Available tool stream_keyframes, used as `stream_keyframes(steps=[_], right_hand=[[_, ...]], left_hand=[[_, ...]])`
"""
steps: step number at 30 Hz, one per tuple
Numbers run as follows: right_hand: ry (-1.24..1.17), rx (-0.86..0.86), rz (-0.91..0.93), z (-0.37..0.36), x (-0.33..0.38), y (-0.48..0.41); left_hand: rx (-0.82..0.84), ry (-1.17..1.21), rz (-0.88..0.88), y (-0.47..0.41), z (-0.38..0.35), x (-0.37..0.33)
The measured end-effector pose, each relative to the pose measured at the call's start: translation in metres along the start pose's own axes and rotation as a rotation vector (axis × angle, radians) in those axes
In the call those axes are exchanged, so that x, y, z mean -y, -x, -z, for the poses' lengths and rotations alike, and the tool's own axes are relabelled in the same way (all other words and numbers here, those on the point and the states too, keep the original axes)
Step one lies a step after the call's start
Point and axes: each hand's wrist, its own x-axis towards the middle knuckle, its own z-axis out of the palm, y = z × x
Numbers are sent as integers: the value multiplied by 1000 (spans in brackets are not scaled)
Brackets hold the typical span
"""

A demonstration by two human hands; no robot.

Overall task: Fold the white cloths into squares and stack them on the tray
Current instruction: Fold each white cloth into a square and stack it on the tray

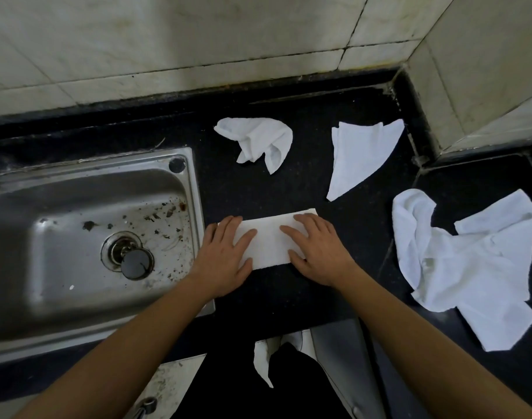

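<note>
We see no closed grip here. The left hand [225,255] and the right hand [317,252] both lie flat, fingers straight and a little spread, and press on the two ends of the folded cloth [269,241]. This cloth lies on the black desk [288,297], just beside the sink [195,189]. It is a long rectangle, not yet a square. We judge that one more fold, end to end, is needed.

As far as we can tell, the task is near its beginning. No tray is in view, so we cannot say if any square is stacked already. Several cloths wait:
- a crumpled cloth [258,140] lies behind the hands;
- a three-cornered cloth [358,155] to its right looks only half folded;
- a loose heap of cloths [464,261] lies far to the right;
- a small cloth [263,361] seems to hang at the front edge of the desk.

The sink is dirty, with a drain plug [136,263] in its bottom, and the left end of the folded cloth is near its rim. We think a cloth that slips in there would get soiled. The heap is well apart from the hands, so it asks for a long reach.
</note>
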Motion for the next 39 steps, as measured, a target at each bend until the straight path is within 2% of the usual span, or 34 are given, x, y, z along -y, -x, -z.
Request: stream_keyframes(steps=[4, 7, 9, 12, 14, 16, 20, 26, 35, 39], right_hand=[[18, 45, -42, -2, -5, 10], [-75, 45, -78, 1, -4, 8], [-251, -5, -222, 5, -2, 9], [-518, -143, -610, 13, -1, 10], [-653, -83, -796, 19, -2, 6], [-753, 12, -870, 28, -2, 2], [-857, 29, -942, 40, -6, -6], [-1264, 104, -1039, 36, -19, -12], [-1408, 181, -1027, 45, -25, 1], [-1462, 159, -955, 53, -18, 4]], left_hand=[[71, -11, 0, -8, -3, -17], [132, -12, 30, -5, -7, -19], [118, -21, 18, -6, -5, -19], [52, -25, 2, -14, 0, -23], [40, -24, 15, -22, 3, -27], [71, -29, 40, -28, 3, -32], [88, 38, 139, -37, -1, -40], [87, 77, 182, -38, -6, -42], [119, 54, 146, -41, -6, -39], [162, -37, 54, -40, -1, -28]])
